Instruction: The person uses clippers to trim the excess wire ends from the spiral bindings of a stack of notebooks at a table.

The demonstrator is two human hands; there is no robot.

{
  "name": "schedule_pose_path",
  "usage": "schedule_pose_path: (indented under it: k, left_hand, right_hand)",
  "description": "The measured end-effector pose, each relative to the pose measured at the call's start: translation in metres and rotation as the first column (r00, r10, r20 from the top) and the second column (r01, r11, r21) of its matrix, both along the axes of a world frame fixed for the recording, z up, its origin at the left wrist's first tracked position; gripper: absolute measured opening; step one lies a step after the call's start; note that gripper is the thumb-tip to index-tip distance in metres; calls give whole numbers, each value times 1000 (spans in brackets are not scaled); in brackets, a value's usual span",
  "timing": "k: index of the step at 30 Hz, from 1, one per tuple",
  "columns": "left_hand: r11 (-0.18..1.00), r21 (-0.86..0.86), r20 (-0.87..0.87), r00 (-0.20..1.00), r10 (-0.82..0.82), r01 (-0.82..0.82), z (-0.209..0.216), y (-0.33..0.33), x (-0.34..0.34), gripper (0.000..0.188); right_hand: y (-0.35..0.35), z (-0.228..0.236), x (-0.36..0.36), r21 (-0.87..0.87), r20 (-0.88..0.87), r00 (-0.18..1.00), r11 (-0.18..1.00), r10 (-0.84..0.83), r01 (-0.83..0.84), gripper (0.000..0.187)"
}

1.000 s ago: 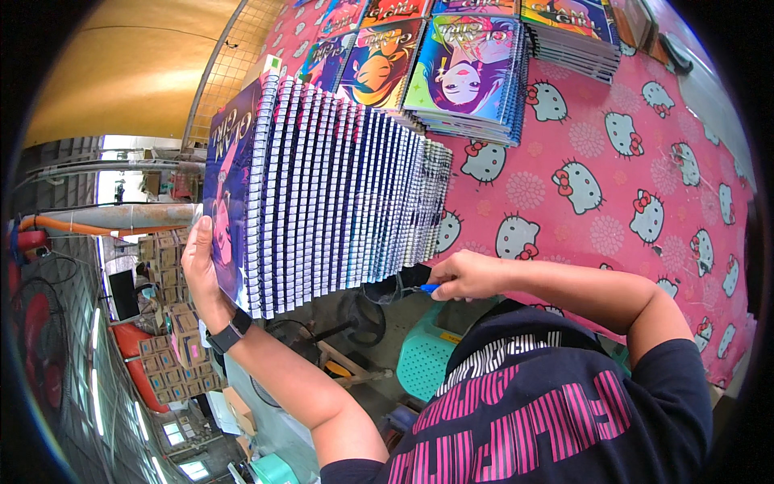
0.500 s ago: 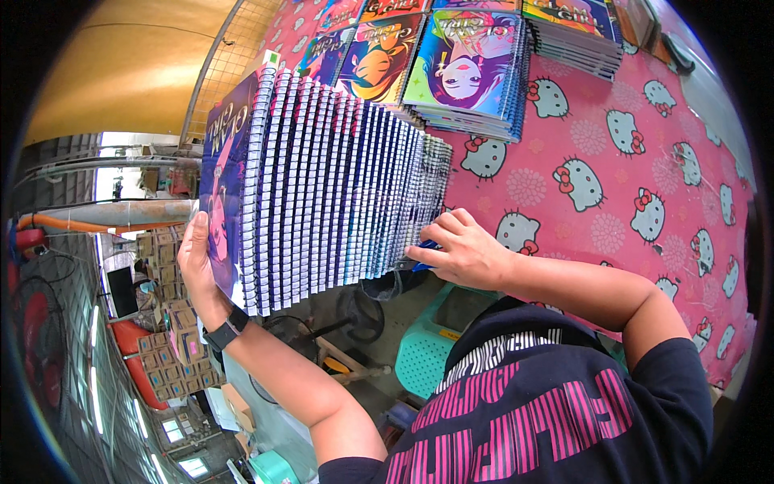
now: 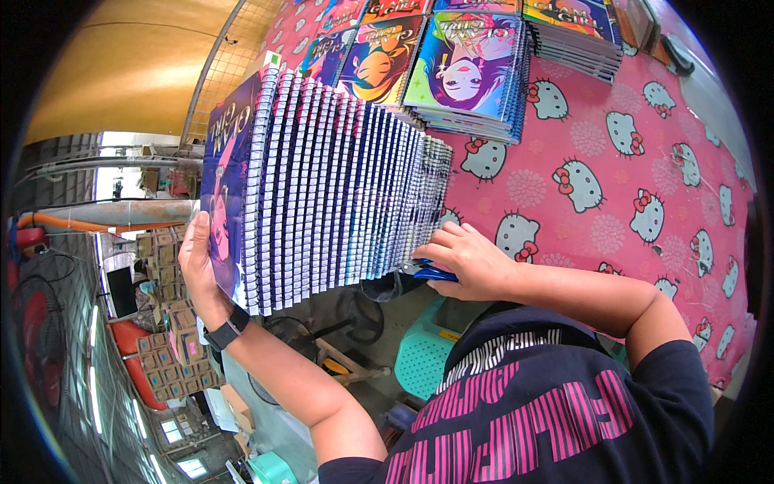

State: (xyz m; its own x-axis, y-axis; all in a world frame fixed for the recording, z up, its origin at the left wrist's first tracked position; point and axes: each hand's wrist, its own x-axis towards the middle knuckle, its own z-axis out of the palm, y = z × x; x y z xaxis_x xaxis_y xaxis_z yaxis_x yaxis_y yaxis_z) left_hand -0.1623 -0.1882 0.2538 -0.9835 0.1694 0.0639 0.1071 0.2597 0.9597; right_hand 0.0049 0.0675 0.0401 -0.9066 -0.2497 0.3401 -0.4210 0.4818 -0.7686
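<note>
A long row of spiral notebooks [image 3: 339,185] stands on edge, the wire bindings facing me, and fans out along the near table edge. Against the purple front cover at its left end my left hand [image 3: 201,262] is pressed, holding that end of the row; some of its fingers are hidden. My right hand [image 3: 468,256] is closed around small pliers with blue handles [image 3: 435,273]. Their metal tip lies at the lower right end of the row, by the bottom of the bindings. Whether the jaws touch a wire I cannot tell.
Stacks of notebooks with colourful illustrated covers [image 3: 468,68] lie farther back on the table, which has a pink patterned cover [image 3: 601,230]. Below the near edge is a turquoise plastic stool [image 3: 423,359]. Piled brown boxes [image 3: 173,347] stand to the left, beyond the table.
My right hand has shifted slightly and turned, so more of the blue handles and the metal tip shows. My left hand and the row have hardly moved.
</note>
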Motion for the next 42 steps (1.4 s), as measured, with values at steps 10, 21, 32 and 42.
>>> schedule_pose_path:
  k: [10, 21, 32, 42]
  left_hand:
    - [1000, -4, 22, 1000, 2, -1, 0, -2, -3, 39]
    - [1000, 5, 16, 1000, -15, 15, 0, -1, -1, 39]
    - [995, 92, -194, 980, 47, -29, -8, -8, 2, 64]
    - [755, 654, 108, 993, -41, -40, -171, -25, 23, 70]
  right_hand:
    - [-6, -8, 0, 3, -26, 999, 999, -40, 40, 48]
    - [-5, -9, -6, -574, 441, 818, 817, 368, -57, 31]
    - [-3, -12, 1, -25, 6, 1000, 1000, -17, 17, 46]
    - [2, -22, -6, -135, -3, 998, 989, 60, -60, 36]
